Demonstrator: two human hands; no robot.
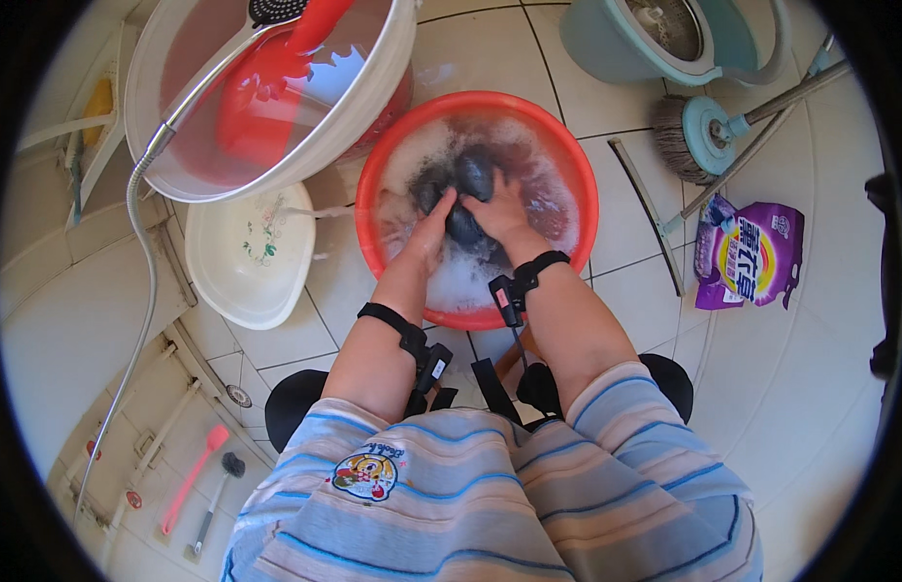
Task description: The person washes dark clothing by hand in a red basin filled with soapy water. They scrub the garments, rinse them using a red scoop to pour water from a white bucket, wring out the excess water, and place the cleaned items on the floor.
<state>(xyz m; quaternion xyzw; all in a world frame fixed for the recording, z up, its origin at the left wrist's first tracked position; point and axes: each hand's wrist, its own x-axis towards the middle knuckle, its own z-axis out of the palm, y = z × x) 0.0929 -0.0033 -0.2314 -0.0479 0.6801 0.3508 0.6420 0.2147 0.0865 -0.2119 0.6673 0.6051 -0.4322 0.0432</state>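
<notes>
A red plastic basin (587, 218) stands on the tiled floor before me, with foamy, reddish water (556, 211) inside. In it a dark wet cloth (474, 171) bulges above the suds in rounded folds. My left hand (430, 229) grips the cloth from its left side, thumb on top. From the right, my right hand (503, 207) holds the same cloth, its thumb close to the left one. Some fingers are hidden by the cloth and the foam. The rest of the cloth is under water.
Upper left, a white tub (134, 109) holds reddish water and red plastic, with a shower head (276, 11) across it. A white basin (203, 247) lies below. To the right are a mop bucket (603, 44), a floor brush (702, 138), a squeegee (651, 218) and a purple detergent bag (774, 247).
</notes>
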